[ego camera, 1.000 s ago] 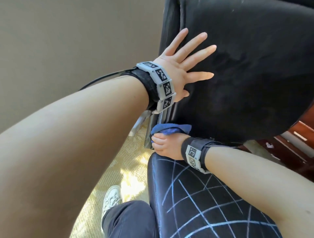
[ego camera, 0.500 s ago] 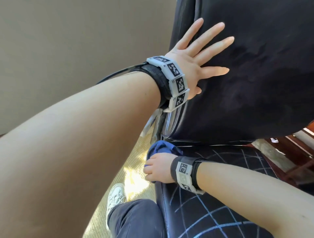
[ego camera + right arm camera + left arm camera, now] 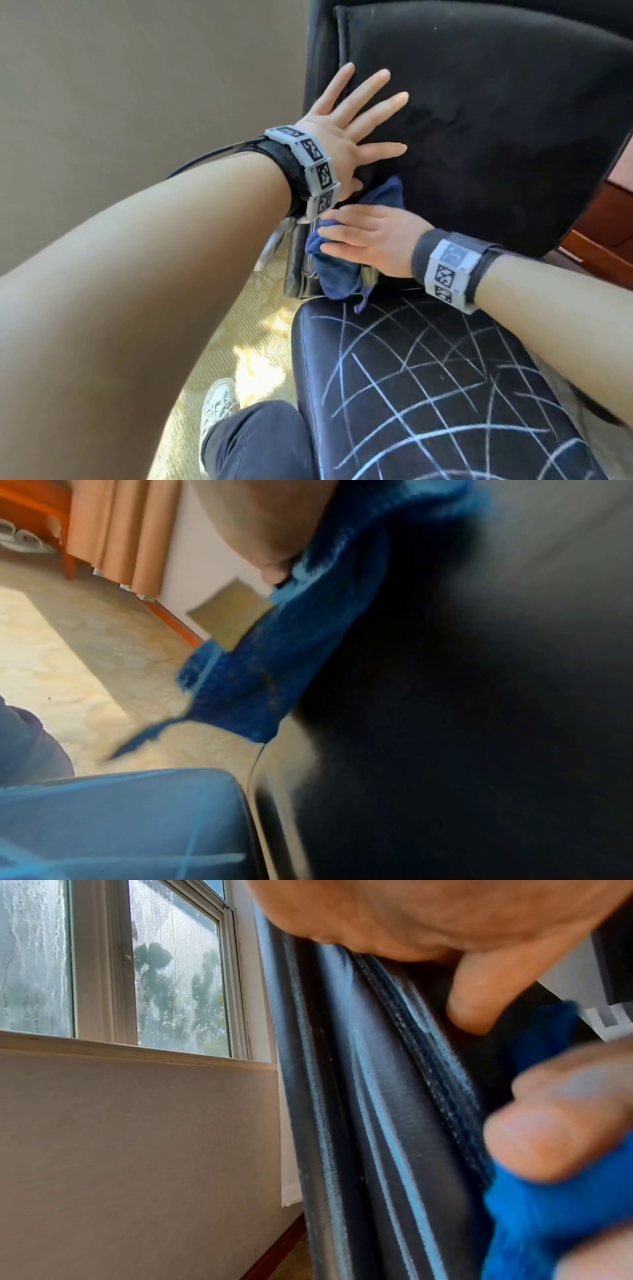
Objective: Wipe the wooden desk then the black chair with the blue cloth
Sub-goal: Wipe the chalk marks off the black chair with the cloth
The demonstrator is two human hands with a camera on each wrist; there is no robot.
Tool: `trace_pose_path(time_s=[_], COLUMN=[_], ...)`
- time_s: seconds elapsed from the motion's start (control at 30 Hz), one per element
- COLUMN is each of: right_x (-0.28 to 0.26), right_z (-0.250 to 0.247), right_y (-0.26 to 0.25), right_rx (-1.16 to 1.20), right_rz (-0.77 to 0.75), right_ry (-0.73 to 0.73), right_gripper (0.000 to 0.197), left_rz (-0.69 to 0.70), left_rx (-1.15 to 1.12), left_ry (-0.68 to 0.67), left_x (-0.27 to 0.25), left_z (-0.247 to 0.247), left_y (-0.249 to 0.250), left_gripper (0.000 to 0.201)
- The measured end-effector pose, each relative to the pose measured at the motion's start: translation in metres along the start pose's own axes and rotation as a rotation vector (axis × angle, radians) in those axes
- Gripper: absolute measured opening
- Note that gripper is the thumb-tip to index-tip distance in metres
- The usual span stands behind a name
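Note:
The black chair has a fabric backrest point(image 3: 479, 137) and a glossy seat point(image 3: 428, 394) crossed by pale lines. My left hand point(image 3: 349, 130) lies flat on the backrest's left side, fingers spread and straight; its palm point(image 3: 428, 915) shows in the left wrist view. My right hand point(image 3: 366, 240) grips the bunched blue cloth point(image 3: 339, 274) and presses it against the backrest's lower left edge, just under my left wrist. A corner of the cloth point(image 3: 291, 656) hangs toward the seat point(image 3: 120, 823). A strip of reddish wooden desk point(image 3: 609, 222) shows at the right edge.
A beige wall point(image 3: 137, 85) stands left of the chair, over pale patterned carpet point(image 3: 239, 342). My leg in dark trousers point(image 3: 257, 445) and a white shoe point(image 3: 219, 407) are beside the seat's front left. A window point(image 3: 171, 974) is above the wall.
My right hand has carried the cloth up from the seat's back left corner to the backrest's lower left edge. My left hand stays flat on the backrest.

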State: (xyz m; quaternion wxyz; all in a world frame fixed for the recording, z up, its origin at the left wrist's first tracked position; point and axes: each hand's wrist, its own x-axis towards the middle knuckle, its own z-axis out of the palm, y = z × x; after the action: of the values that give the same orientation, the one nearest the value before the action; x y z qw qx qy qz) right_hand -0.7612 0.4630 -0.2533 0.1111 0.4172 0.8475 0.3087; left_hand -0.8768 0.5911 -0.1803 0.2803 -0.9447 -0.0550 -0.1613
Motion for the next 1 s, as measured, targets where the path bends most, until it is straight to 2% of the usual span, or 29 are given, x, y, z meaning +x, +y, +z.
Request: trace_pose_path(time_s=[0.07, 0.1, 0.17, 0.23, 0.33, 0.4, 0.43, 0.53, 0.57, 0.63, 0.67, 0.77, 0.83, 0.9, 1.0], right_x=[0.003, 0.005, 0.009, 0.012, 0.016, 0.020, 0.023, 0.030, 0.030, 0.030, 0.026, 0.000, -0.024, -0.050, -0.086], right_z=[0.025, 0.035, 0.052, 0.057, 0.066, 0.073, 0.078, 0.090, 0.095, 0.096, 0.094, 0.081, 0.072, 0.059, 0.041], right_y=[-0.011, -0.018, -0.029, -0.034, -0.039, -0.043, -0.046, -0.060, -0.069, -0.079, -0.084, -0.093, -0.093, -0.092, -0.088], right_rx=[-0.016, -0.044, -0.081, -0.071, -0.120, -0.134, -0.119, -0.146, -0.154, -0.096, -0.043, 0.214, 0.318, 0.387, 0.467], right_rz=[-0.003, -0.002, -0.004, -0.012, -0.099, -0.168, -0.178, -0.187, -0.228, -0.281, -0.277, -0.148, 0.008, 0.154, 0.446], right_ry=[-0.020, -0.037, -0.040, -0.023, 0.033, -0.031, -0.120, -0.273, -0.294, -0.321, -0.305, -0.209, -0.158, -0.108, -0.124], right_gripper=[0.051, 0.052, 0.044, 0.043, 0.031, 0.024, 0.026, 0.054, 0.050, 0.019, 0.014, 0.010, 0.024, 0.029, 0.031], left_rz=[-0.001, 0.000, 0.002, 0.009, 0.021, 0.027, 0.029, 0.034, 0.029, 0.019, 0.019, 0.011, -0.018, -0.059, 0.039], left_rx=[0.016, 0.026, 0.025, 0.016, 0.013, 0.013, 0.010, 0.013, 0.018, 0.022, 0.024, 0.028, 0.033, 0.069, 0.152], left_ry=[-0.009, -0.011, -0.001, 0.012, 0.038, 0.041, 0.040, 0.042, 0.033, 0.007, -0.008, -0.070, -0.102, -0.141, -0.223], left_x=[0.001, 0.001, 0.001, 0.002, 0.004, 0.006, 0.007, 0.009, 0.010, 0.010, 0.010, 0.009, 0.008, 0.009, 0.018], left_z=[0.004, 0.006, 0.010, 0.011, 0.011, 0.011, 0.012, 0.013, 0.013, 0.010, 0.007, -0.005, -0.013, -0.023, -0.036], left_y=[-0.002, -0.002, -0.004, -0.004, -0.004, -0.004, -0.004, -0.004, -0.003, -0.002, -0.001, 0.005, 0.015, 0.033, 0.078], left_gripper=[0.070, 0.070, 0.070, 0.070, 0.069, 0.069, 0.070, 0.070, 0.070, 0.070, 0.071, 0.071, 0.072, 0.073, 0.074])
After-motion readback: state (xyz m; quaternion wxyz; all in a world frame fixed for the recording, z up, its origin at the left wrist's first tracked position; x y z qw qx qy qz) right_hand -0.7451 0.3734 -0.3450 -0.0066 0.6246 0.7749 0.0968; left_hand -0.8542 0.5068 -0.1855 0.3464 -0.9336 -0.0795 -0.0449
